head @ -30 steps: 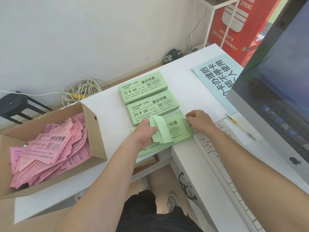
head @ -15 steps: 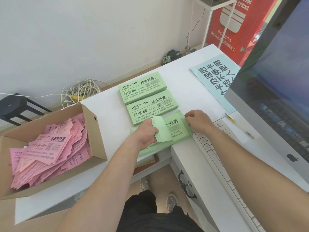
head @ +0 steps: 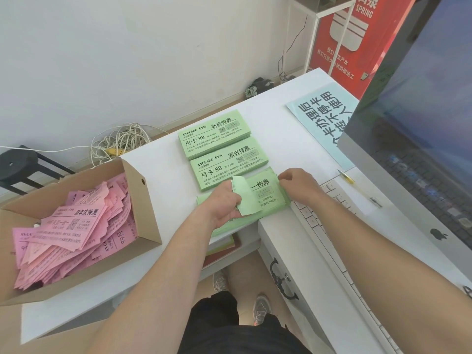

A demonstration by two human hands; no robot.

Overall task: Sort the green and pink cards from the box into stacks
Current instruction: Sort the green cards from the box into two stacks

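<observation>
Two neat stacks of green cards lie on the white desk, the far stack and the middle stack. A third, looser green pile sits at the desk's front edge. My left hand grips a bent bundle of green cards at the pile's left end. My right hand pinches the pile's right edge. Pink cards fill the open cardboard box at the left.
A white keyboard lies right of the pile, a computer monitor behind it. A pale blue printed sheet and a pen lie on the desk. A drawer with a black handle sits below. Coiled cable lies on the floor.
My left hand has let several fanned cards fall flat, so the raised bundle is thinner and lower. My right hand has stayed at the pile's right edge.
</observation>
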